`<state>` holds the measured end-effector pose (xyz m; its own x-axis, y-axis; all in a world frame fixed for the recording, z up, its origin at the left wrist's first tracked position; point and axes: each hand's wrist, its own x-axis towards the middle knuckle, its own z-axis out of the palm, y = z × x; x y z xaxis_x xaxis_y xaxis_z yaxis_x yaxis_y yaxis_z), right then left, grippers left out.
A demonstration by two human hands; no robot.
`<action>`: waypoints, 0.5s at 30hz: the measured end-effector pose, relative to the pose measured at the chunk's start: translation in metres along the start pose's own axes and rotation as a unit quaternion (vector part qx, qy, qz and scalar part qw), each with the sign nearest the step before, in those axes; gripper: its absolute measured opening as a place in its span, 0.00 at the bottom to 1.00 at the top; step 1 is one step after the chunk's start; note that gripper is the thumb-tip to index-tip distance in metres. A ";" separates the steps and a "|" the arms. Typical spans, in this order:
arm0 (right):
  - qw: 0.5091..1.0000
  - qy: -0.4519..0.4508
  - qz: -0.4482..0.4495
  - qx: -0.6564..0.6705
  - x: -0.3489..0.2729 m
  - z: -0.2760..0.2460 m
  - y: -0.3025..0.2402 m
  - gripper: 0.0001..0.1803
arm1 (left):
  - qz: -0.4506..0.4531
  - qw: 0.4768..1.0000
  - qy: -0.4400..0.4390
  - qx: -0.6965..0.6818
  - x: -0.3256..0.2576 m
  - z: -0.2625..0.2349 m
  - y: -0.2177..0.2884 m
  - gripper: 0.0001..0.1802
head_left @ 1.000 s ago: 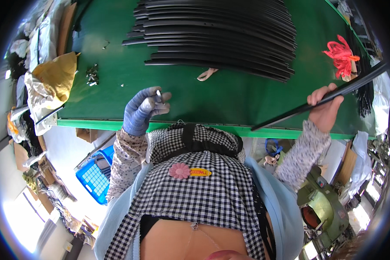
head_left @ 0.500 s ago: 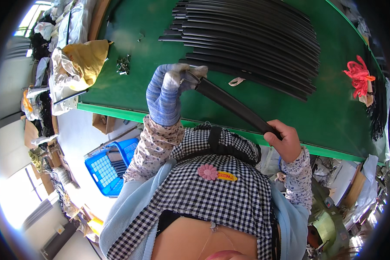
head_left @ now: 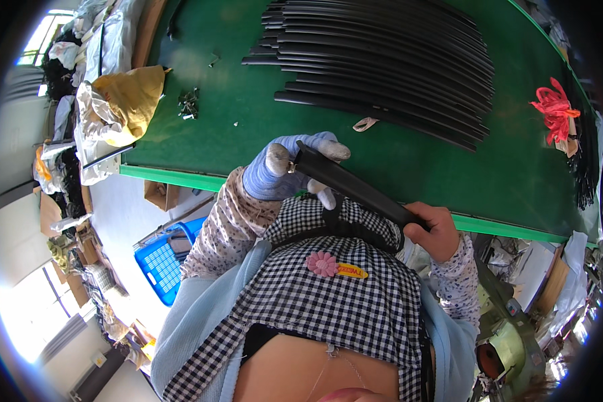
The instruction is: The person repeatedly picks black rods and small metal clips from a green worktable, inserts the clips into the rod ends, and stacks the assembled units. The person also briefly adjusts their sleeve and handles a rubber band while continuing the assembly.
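Observation:
A long black tube slants across in front of me above the table's near edge, its open end up at the left. My right hand, bare, is closed round the lower right end. My left hand, in a blue knitted glove with grey fingertips, is at the open end. Its thumb presses a small shiny metal piece beside the tube's mouth; other fingers show behind and below the tube. The piece's exact kind is too small to tell. Beyond, many similar black tubes lie side by side on the green table.
Small metal fasteners lie in a heap at the left. A yellow-and-white sack sits at the table's left edge. Red cord lies at the right, and a cord loop nearer. A blue basket stands below left.
My left hand has come nearer to me and turned, its fingers now spread about the tube's open end. That end has dropped slightly; the right hand has shifted a little left and down.

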<state>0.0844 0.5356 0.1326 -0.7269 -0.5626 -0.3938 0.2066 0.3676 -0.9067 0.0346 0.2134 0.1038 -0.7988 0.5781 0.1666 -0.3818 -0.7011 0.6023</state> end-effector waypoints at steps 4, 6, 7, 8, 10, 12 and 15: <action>0.999 0.007 -0.005 0.032 -0.004 0.006 0.007 0.24 | -0.030 0.996 0.042 0.078 -0.006 0.006 0.007 0.38; 0.999 0.014 0.011 0.041 -0.002 0.010 0.006 0.23 | -0.059 0.986 0.084 0.128 -0.003 0.012 0.015 0.37; 0.998 0.017 0.015 0.055 -0.001 0.013 0.008 0.23 | -0.061 0.986 0.105 0.118 -0.003 0.012 0.014 0.36; 0.997 0.020 0.019 0.069 0.000 0.016 0.012 0.23 | -0.079 0.985 0.119 0.099 -0.004 0.010 0.014 0.36; 0.996 0.018 0.037 0.085 0.002 0.018 0.019 0.23 | -0.113 0.980 0.150 0.063 -0.009 0.003 0.013 0.35; 0.994 0.014 0.066 0.091 0.003 0.017 0.026 0.23 | -0.139 0.975 0.173 -0.019 -0.011 0.009 0.011 0.34; 0.979 -0.029 0.133 0.150 0.005 0.013 0.036 0.24 | -0.163 0.962 0.140 -0.168 -0.015 -0.004 -0.001 0.33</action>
<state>0.0964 0.5367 0.0956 -0.5845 -0.5208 -0.6222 0.5727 0.2784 -0.7710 0.0451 0.2037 0.0977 -0.6877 0.6874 -0.2335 -0.7239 -0.6247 0.2927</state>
